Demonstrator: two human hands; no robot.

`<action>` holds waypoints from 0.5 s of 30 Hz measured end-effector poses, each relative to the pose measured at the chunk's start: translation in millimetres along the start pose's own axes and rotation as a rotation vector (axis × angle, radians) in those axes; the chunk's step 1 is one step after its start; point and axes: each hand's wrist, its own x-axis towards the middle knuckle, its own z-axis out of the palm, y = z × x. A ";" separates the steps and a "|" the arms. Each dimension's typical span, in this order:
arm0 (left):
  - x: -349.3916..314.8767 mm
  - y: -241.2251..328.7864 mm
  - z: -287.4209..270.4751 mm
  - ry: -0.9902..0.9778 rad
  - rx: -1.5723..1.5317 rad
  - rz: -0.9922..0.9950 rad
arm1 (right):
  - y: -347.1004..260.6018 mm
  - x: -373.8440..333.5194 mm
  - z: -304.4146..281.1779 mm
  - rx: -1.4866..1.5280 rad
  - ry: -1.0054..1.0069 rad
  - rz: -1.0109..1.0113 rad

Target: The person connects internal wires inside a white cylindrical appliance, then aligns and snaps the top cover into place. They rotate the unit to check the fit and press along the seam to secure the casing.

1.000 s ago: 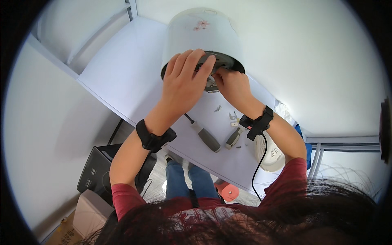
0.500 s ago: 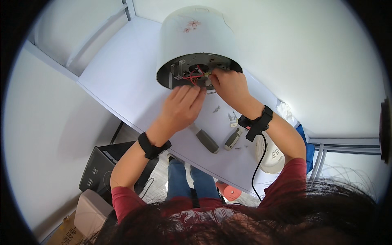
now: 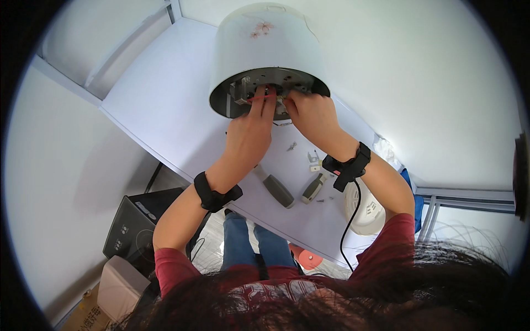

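A white cylindrical appliance housing [image 3: 265, 47] with a pink flower print lies tilted on the table, its open underside facing me. Inside are metal brackets and red wires [image 3: 257, 98]. My left hand [image 3: 249, 132] reaches into the opening with two fingers stretched up among the wires; a red wire crosses them. At the opening's right side, my right hand [image 3: 313, 115] has its fingers curled and pinched at the end of the wires, apparently on one. Its fingertips are partly hidden.
On the white table [image 3: 160, 94] below the housing lie a grey-handled tool [image 3: 277, 191], a second grey-and-white handle [image 3: 314, 188], small screws [image 3: 291, 146] and a white bracket [image 3: 313, 157]. A round white cover [image 3: 364, 207] is at right. A black cooktop [image 3: 130, 226] stands low left.
My left hand has moved up and forward, its fingers now extended into the opening among the wires. The right hand has stayed at nearly the same spot.
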 end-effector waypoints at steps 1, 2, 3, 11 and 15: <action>-0.1 0.1 1.8 0.003 0.026 0.015 | 1.1 -0.4 0.6 0.004 0.007 -0.003; -0.2 0.5 3.8 0.006 0.052 0.030 | 2.6 -0.8 1.6 0.007 0.015 -0.005; -0.5 0.9 5.6 0.008 0.066 0.028 | 3.0 -0.9 2.7 0.013 0.022 -0.009; 1.6 -0.8 16.7 0.026 0.102 0.058 | 0.5 0.2 0.5 0.022 0.009 -0.001; 0.9 2.4 17.9 0.042 0.102 0.028 | -2.4 1.1 2.6 0.024 0.008 0.025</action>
